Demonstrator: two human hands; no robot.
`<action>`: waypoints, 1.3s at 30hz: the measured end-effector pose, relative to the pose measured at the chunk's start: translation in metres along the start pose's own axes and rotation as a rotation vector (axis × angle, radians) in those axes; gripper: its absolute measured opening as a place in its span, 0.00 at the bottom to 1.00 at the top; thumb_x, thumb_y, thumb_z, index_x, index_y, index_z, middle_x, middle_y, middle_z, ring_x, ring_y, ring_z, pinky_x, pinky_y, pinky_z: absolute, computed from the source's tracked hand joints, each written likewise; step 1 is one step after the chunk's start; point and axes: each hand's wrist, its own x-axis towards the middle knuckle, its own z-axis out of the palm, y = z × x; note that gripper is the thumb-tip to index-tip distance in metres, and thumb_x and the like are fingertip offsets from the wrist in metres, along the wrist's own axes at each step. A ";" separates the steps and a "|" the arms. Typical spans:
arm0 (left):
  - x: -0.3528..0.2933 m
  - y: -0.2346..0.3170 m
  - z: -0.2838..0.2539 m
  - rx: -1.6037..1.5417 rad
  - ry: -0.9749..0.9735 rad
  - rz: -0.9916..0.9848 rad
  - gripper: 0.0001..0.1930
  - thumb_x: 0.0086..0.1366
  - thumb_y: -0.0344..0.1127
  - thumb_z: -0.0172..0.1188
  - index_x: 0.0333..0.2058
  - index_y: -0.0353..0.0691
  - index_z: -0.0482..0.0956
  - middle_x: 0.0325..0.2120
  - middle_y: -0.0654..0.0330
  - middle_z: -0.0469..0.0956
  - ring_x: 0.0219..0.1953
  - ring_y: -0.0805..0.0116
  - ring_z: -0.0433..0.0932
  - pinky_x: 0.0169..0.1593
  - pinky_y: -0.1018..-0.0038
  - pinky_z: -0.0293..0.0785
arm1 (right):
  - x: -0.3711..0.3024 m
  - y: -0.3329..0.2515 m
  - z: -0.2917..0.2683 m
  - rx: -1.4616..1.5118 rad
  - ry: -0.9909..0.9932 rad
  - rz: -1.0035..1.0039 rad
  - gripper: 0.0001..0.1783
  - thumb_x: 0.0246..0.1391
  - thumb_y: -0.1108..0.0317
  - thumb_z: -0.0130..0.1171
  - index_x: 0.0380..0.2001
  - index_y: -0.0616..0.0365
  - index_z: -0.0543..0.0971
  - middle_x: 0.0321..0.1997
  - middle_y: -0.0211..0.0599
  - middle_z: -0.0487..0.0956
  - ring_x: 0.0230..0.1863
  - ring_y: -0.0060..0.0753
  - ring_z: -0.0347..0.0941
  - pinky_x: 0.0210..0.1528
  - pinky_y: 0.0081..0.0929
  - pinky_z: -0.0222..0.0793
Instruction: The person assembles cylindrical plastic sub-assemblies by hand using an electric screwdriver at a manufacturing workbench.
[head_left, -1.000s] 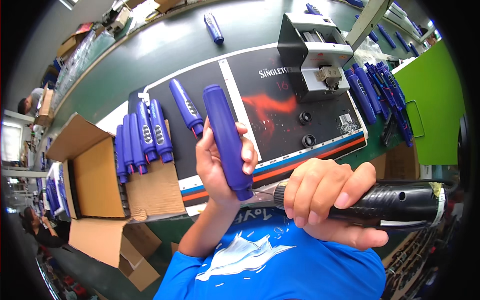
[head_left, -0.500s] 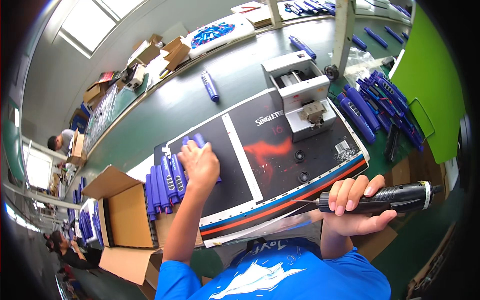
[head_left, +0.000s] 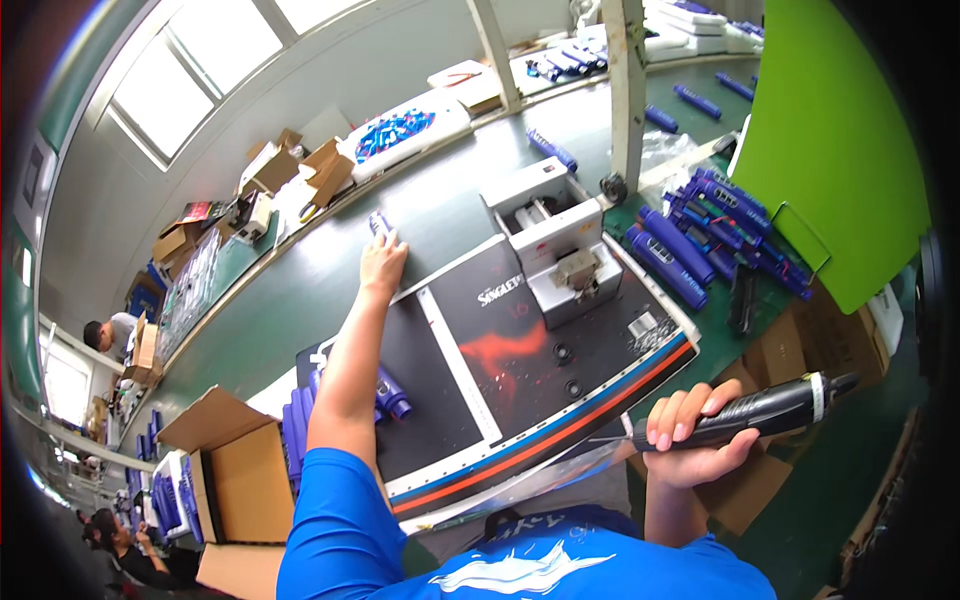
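Observation:
My left hand (head_left: 383, 264) is stretched far out over the green bench, its fingers closed on the near end of a blue tube-shaped device (head_left: 378, 222). In my right hand (head_left: 682, 438) I hold a black electric screwdriver (head_left: 770, 411), its thin bit pointing left above the mat's near edge. Under my left forearm, more blue devices (head_left: 297, 425) lie side by side, partly hidden. Another blue device (head_left: 392, 395) rests on the black mat (head_left: 430, 430) just right of that forearm.
A white metal fixture (head_left: 553, 232) stands on the mat's far side. Right of it are piled blue devices (head_left: 670, 262) and a green panel (head_left: 840, 150). An open cardboard box (head_left: 245, 480) sits at left. A post (head_left: 627, 110) rises behind. Two people work far left.
My left hand has left the row of devices and reached forward to the lone device farther out on the bench. The screwdriver stays in my right hand. The view has shifted.

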 end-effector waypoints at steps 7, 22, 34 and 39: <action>-0.045 -0.009 -0.084 -1.138 0.655 -0.215 0.16 0.71 0.31 0.54 0.54 0.34 0.65 0.46 0.48 0.75 0.45 0.56 0.78 0.53 0.69 0.71 | 0.030 -0.009 -0.022 -0.104 0.012 -0.083 0.31 0.58 0.33 0.50 0.36 0.53 0.65 0.19 0.32 0.67 0.15 0.28 0.65 0.17 0.26 0.65; -0.322 0.112 -0.148 -3.488 0.430 -0.470 0.30 0.76 0.49 0.34 0.62 0.26 0.59 0.36 0.45 0.71 0.29 0.63 0.71 0.23 0.73 0.74 | 0.166 0.112 0.035 -0.415 -0.165 -0.022 0.17 0.59 0.61 0.63 0.24 0.62 0.74 0.14 0.30 0.72 0.13 0.21 0.67 0.17 0.22 0.65; -0.290 0.125 -0.168 -3.194 0.515 -0.454 0.29 0.76 0.52 0.32 0.69 0.42 0.50 0.37 0.53 0.72 0.20 0.65 0.71 0.20 0.71 0.72 | 0.134 0.107 0.032 -0.441 -0.047 0.078 0.17 0.60 0.61 0.61 0.25 0.62 0.73 0.13 0.30 0.69 0.11 0.22 0.65 0.15 0.23 0.62; -0.271 0.127 -0.180 -3.236 0.434 -0.404 0.29 0.75 0.52 0.33 0.65 0.36 0.56 0.31 0.53 0.72 0.22 0.63 0.72 0.19 0.70 0.73 | 0.101 0.073 0.040 -0.152 -0.047 0.143 0.27 0.60 0.40 0.53 0.31 0.57 0.73 0.16 0.34 0.68 0.14 0.30 0.65 0.17 0.28 0.65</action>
